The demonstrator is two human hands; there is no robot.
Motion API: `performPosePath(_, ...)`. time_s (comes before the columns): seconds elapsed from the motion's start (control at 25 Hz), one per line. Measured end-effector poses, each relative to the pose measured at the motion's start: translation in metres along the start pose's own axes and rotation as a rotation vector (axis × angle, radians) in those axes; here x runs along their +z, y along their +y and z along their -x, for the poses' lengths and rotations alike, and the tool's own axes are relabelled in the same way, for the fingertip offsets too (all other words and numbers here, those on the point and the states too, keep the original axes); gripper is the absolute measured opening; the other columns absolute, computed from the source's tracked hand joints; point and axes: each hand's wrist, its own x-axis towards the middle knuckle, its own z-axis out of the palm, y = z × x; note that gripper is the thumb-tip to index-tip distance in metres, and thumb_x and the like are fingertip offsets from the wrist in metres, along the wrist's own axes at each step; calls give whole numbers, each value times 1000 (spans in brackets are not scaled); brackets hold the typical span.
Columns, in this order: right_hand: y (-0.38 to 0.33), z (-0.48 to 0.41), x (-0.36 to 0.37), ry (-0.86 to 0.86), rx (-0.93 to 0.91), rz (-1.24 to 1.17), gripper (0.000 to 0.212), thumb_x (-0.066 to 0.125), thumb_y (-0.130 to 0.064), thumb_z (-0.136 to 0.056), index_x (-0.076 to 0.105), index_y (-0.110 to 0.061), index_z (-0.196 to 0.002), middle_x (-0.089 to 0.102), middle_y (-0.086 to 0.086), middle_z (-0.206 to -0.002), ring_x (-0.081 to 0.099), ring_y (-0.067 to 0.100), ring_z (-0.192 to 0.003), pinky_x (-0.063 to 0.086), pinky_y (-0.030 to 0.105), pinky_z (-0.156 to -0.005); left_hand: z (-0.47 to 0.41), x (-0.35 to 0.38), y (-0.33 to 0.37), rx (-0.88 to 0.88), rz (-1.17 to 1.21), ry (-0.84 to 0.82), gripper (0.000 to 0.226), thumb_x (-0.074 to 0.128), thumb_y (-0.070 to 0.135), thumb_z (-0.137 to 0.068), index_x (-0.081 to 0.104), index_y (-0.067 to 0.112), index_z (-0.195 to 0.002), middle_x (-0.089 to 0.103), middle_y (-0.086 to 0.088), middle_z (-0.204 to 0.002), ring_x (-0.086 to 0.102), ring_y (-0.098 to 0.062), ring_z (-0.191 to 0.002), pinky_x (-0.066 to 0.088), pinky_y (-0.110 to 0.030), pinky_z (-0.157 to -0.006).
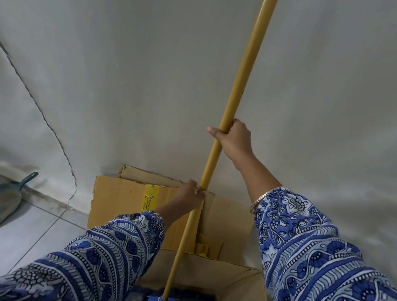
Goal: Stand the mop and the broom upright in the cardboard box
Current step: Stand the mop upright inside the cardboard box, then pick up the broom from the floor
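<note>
Right, I have the mop head-down inside the cardboard box, its yellow handle leaning toward the grey sheet. My right hand wraps the pole high up; my left hand closes on it lower, near the box's far flap. If I let go now, I judge the long pole could tip and drag the light box over. I count one mop, one box, one dustpan; no broom clearly in view.
</note>
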Motion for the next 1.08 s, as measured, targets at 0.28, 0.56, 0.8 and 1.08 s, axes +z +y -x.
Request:
performPosePath(0.28, -13, 14, -1, 73, 78, -9, 63, 70, -31, -78, 42, 0, -125, 58, 16, -114, 56, 31, -110, 46, 37, -87, 29, -56, -13, 19, 24, 64, 57, 54, 31, -90, 32, 4, -136, 41, -19, -143, 41, -33, -130, 40, -43, -102)
performPosePath(0.56, -47, 65, 40, 421, 227, -90, 105, 76, -24, -71, 6, 3, -144, 23, 29, -149, 32, 41, -136, 33, 45, -110, 97, -203, -118, 5, 88, 185, 52, 56, 30, -89, 41, 5, -131, 43, -17, -141, 43, -30, -128, 41, -43, -104)
performPosePath(0.8, -93, 177, 185, 410, 297, -9, 86, 70, -16, -78, 16, 5, -142, 23, 32, -147, 32, 46, -131, 33, 46, -105, 202, -385, -281, -152, 30, 280, 42, 56, 27, -89, 51, 1, -123, 52, -18, -134, 50, -30, -122, 40, -41, -105)
performPosePath(1.08, -78, 261, 402, -113, 508, 134, 78, 64, -17, -84, 17, 2, -143, 28, 26, -149, 34, 41, -133, 35, 47, -104, 264, -519, -442, -413, -72, 345, 34, 58, 23, -88, 58, 1, -114, 57, -20, -124, 55, -31, -114, 42, -38, -99)
